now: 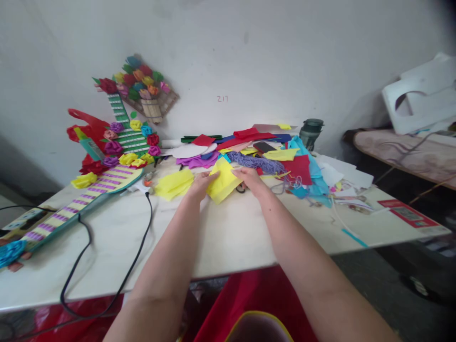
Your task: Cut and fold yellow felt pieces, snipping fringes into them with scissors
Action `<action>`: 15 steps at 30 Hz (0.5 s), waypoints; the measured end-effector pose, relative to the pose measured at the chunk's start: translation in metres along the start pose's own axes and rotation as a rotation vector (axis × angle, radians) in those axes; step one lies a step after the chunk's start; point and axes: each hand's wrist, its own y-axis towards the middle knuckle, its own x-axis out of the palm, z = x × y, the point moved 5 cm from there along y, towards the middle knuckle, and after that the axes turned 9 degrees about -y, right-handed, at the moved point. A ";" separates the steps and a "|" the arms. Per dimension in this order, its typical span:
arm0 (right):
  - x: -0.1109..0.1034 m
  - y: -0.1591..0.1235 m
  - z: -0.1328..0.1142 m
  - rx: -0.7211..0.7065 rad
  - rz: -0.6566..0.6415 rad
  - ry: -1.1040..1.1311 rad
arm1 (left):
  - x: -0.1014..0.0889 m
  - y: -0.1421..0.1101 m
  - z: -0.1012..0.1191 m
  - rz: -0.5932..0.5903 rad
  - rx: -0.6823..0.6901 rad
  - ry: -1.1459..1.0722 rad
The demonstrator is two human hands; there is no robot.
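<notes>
Both my hands hold a yellow sheet of crepe paper up over the middle of the table. My left hand pinches its left edge, and my right hand grips the right edge. More yellow crepe paper lies flat just left of my left hand. Behind the held sheet is a heap of purple yarn and coloured paper. A dark ring-shaped thing, perhaps a scissors handle, shows partly under my right hand.
Left stands a striped board trimmed with paper flowers, near a glue gun whose black cord loops over the table edge. A dark bottle stands at the back right. Blue paper and white scraps cover the right side.
</notes>
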 end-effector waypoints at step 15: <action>-0.004 -0.002 0.004 0.144 0.271 0.284 | -0.006 0.003 0.011 -0.082 0.149 0.116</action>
